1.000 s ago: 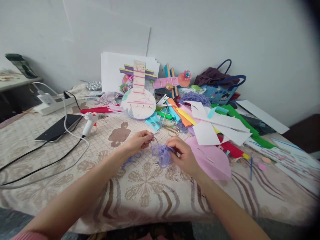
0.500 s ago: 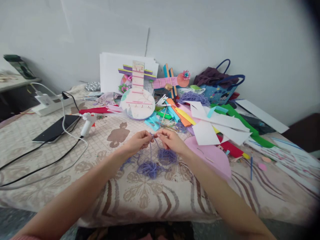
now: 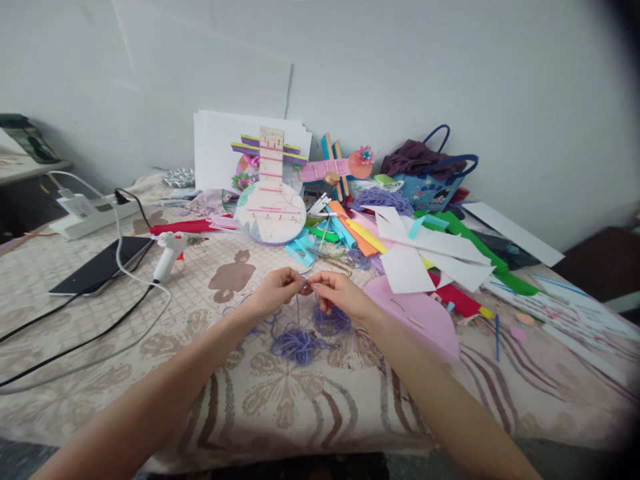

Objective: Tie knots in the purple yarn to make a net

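Observation:
My left hand and my right hand meet fingertip to fingertip above the tablecloth, both pinched on a strand of purple yarn. Its lower part hangs toward a loose purple bundle of yarn lying just below my hands. A second bundle sits partly under my right hand. The small bit of yarn between the fingertips is too fine to make out. To the right of my right forearm lies a pink rounded sheet.
A white glue gun and a black tablet-like device lie at left among cables. White paper scraps and coloured strips spread to the right. Behind stand a craft guitar, a stack of white sheets and a blue bag.
Both hands stay pinched on the yarn and have drawn slightly closer, their fingertips a little lower. The whole view has shifted slightly.

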{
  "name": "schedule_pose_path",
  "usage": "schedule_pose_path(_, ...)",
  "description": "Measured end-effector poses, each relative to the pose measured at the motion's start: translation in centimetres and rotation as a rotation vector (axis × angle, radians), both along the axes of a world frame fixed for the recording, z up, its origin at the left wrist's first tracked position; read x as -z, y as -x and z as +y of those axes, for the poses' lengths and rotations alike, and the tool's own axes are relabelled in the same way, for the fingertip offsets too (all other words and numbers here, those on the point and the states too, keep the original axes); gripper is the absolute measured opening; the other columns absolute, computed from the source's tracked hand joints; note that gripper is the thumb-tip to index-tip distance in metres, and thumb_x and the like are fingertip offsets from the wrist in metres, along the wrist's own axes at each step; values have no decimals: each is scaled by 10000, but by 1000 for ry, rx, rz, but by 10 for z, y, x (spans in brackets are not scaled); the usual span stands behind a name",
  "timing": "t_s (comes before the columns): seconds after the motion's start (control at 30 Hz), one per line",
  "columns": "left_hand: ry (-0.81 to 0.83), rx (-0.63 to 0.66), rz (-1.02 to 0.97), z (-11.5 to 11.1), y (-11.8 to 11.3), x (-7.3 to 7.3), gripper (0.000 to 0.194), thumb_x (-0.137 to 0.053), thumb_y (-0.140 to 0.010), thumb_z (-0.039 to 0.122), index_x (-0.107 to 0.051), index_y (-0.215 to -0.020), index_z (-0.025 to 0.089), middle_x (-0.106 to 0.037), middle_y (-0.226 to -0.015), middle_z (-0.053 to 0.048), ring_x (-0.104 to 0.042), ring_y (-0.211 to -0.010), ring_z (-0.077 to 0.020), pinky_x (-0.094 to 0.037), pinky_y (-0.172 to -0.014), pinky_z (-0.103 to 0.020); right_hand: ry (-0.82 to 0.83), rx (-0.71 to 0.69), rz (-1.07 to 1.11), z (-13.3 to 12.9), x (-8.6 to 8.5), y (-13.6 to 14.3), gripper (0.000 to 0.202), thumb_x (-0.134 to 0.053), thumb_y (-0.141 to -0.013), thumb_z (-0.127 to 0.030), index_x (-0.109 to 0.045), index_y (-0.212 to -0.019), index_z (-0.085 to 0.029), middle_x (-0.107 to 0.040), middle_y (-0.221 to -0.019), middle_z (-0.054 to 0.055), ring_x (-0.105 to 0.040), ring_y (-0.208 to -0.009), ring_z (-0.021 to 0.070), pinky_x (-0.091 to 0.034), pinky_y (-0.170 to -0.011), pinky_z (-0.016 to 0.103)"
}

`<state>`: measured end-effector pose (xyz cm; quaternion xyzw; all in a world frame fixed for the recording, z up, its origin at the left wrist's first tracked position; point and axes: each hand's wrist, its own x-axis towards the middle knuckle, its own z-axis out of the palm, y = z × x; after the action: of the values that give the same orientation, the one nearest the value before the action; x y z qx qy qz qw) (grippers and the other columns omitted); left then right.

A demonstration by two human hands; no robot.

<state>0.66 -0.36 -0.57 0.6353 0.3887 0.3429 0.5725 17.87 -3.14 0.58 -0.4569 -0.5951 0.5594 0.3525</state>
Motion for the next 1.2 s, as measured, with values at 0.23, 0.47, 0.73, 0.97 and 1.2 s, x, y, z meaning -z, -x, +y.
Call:
schedule_pose_path(0.23,-27,-7,85,-2,-2,-1,203,-567,-729,336,-534,-735,135,-578,-631,7,-379,-429,-38,-266,-402,-170,-16,51,-25,0,5,0,180,-540,-765,-325,-557,-786,-148,-497,-595,-41,-421,-417,44,-314,-349,157)
schedule_pose_path(0.47,-31,-1,80,-1,-2,-3,199,-556,-739,329,-533,-717,132,-541,-614,20,-368,-428,-33,-269,-406,-170,-27,52,-68,-2,3,2,205,-533,-765,-356,-525,-722,-156,-401,-530,-65,-332,-413,43,-236,-377,173)
schedule_pose_path(0.73,-37,7,97,-3,-3,-2,204,-545,-741,341,-535,-749,138,-565,-631,12,-369,-421,-36,-264,-391,-167,-127,46,-110,1,6,2,227,-527,-780,-365,-519,-690,-156,-342,-494,-75,-284,-437,55,-219,-428,199)
schedule_pose_path(0.97,-65,-13,89,-4,-4,-4,160,-544,-738,305,-534,-730,145,-558,-606,15,-408,-459,-54,-310,-427,-173,-127,33,-100,3,8,0,189,-556,-755,-337,-566,-707,-155,-350,-499,-70,-267,-433,55,-200,-428,200)
schedule_pose_path(1.2,-145,5,74,-1,-6,4,117,-539,-751,256,-529,-731,141,-562,-612,14,-489,-538,-77,-364,-498,-189,-148,31,-105,6,16,-1,154,-539,-759,-296,-553,-697,-156,-365,-506,-69,-270,-438,54,-198,-435,194)
